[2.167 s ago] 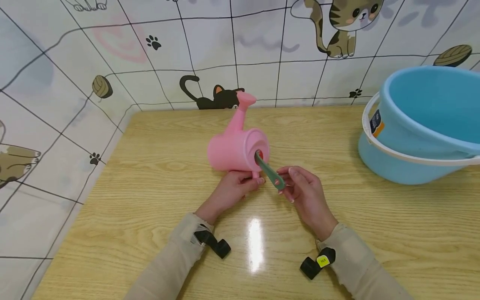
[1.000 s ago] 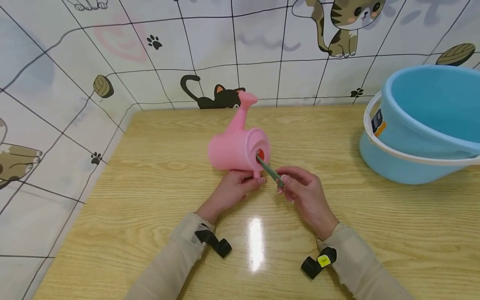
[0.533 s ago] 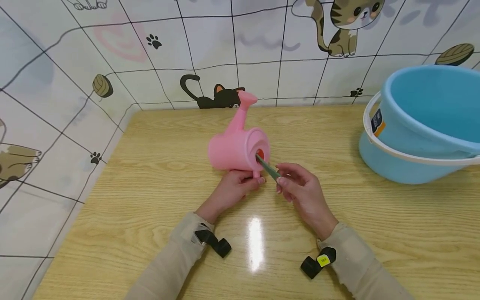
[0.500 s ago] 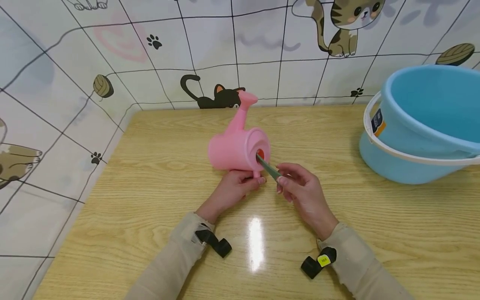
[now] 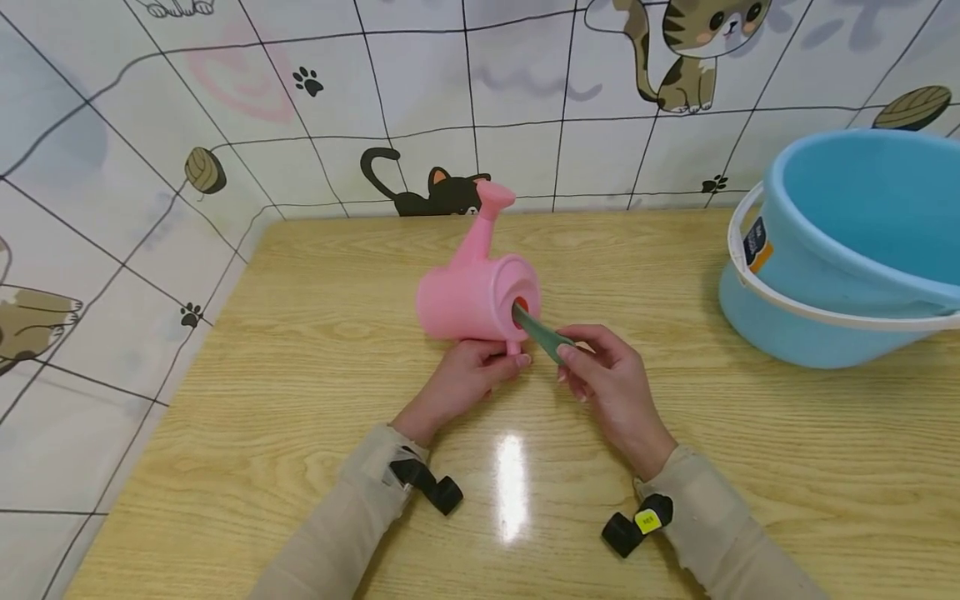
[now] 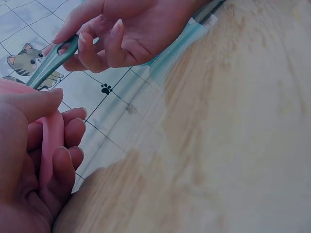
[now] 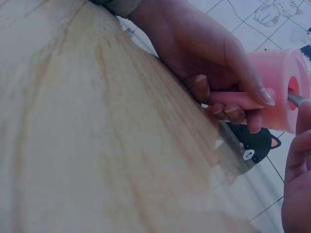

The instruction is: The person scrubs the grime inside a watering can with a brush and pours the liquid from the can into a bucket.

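A pink watering can point(image 5: 459, 304) is held on its side over the table, its spout pointing up and away and its round opening facing me. My left hand point(image 5: 468, 375) grips the can's handle from below; in the left wrist view, the fingers point(image 6: 74, 131) curl round the pink loop. Out of the opening sticks a slim green handle point(image 5: 536, 332) with a hole near its end, clearest in the left wrist view. My right hand point(image 5: 617, 383) pinches its outer end between thumb and fingers. Whatever the green handle carries is hidden inside the can.
Two nested light-blue buckets point(image 5: 828, 333) with a white carrying handle point(image 5: 840, 315) stand at the right of the wooden table point(image 5: 322, 333). A cat-patterned wall covering point(image 5: 517, 158) rises behind and to the left. Black wrist cameras point(image 5: 622, 533) sit at both cuffs.
My right hand has changed its hold on the green handle, which turned edge-on and now shows more of its broad side, its end shifted slightly right since half a second ago. Left hand and can stay put.
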